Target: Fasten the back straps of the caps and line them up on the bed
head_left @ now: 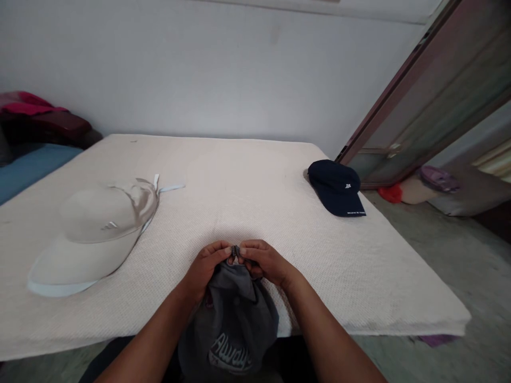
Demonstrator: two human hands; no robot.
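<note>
A dark grey cap [235,314] with white "Always" lettering hangs at the near edge of the mattress, its lettered front toward me. My left hand [208,266] pinches one end of the cap's back strap. From the other side, my right hand [265,260] pinches the facing strap end, and the two sets of fingertips almost meet at a small dark strap piece. Whether the strap is fastened there I cannot tell. A cream cap [99,223] with loose ties lies to the left. Toward the right edge rests a navy cap [335,186] with a small white logo.
The caps lie on a mattress [223,175] with a pale textured cover, set against a white wall [191,74]. Blue bedding [38,165] and pink cloth [34,103] are at the far left. A door [403,106] and floor bundles [431,183] stand on the right.
</note>
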